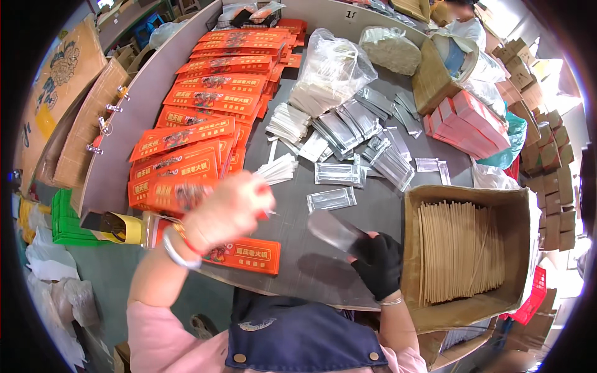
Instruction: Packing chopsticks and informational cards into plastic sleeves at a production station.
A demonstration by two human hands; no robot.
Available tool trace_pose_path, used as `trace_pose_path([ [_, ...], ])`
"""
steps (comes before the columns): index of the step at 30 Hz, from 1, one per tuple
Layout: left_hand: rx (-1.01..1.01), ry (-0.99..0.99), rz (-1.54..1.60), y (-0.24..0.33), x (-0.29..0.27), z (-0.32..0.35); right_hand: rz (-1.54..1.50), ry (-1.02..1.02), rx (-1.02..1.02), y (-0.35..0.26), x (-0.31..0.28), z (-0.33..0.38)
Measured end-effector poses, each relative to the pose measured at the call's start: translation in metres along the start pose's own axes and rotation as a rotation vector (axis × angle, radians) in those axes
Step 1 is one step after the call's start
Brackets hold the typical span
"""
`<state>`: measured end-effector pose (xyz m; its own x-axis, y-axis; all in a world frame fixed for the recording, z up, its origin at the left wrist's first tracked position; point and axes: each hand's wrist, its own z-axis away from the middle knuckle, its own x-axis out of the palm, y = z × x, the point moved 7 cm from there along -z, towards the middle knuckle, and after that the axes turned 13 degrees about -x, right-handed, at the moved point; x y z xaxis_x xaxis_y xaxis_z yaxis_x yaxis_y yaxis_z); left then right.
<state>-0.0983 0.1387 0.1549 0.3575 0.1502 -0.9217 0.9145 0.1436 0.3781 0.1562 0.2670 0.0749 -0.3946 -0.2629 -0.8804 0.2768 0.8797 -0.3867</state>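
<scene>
My left hand (233,208), blurred by motion, is raised over the near end of the red printed sleeves (174,189). Its fingers look curled together, with a small pale tip at them that I cannot make out. Beneath that wrist, one red sleeve (249,255) lies by the table's near edge. In a black fingerless glove, my right hand (378,264) grips a clear-and-silver flat packet (333,230), smeared by motion, above the tabletop. Several similar silver packets (333,199) lie scattered farther off. White paper-wrapped packets (277,169) are piled between them and the sleeves.
A cardboard box of wooden chopsticks (460,255) stands right of my right hand. Beyond the packets sit a clear plastic bag (329,74) and pink boxes (466,124). A grey partition (134,118) borders the left side. A person (466,28) is at the far right.
</scene>
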Motion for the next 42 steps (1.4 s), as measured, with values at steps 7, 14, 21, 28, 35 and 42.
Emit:
trace_pose_path([
  [7,-0.557,0.219,0.083,-0.049,0.073,0.077,0.040,-0.116,-0.035,-0.021,0.015,0.010],
  [14,-0.773,0.194,0.307,-0.038,0.148,0.112,0.048,-0.306,-0.085,-0.031,0.031,0.005],
  [21,-0.777,0.131,0.285,-0.033,0.150,0.109,-0.171,-0.323,-0.217,-0.080,0.102,-0.008],
  [28,-0.500,0.368,0.292,-0.075,0.124,0.012,-0.086,0.025,-0.055,-0.007,0.051,0.002],
  [35,-0.555,0.325,0.259,-0.106,0.136,-0.003,0.490,0.303,0.506,0.127,-0.044,0.153],
  [42,-0.386,0.419,0.001,-0.071,0.114,0.013,0.441,-0.020,0.783,0.139,-0.034,0.160],
])
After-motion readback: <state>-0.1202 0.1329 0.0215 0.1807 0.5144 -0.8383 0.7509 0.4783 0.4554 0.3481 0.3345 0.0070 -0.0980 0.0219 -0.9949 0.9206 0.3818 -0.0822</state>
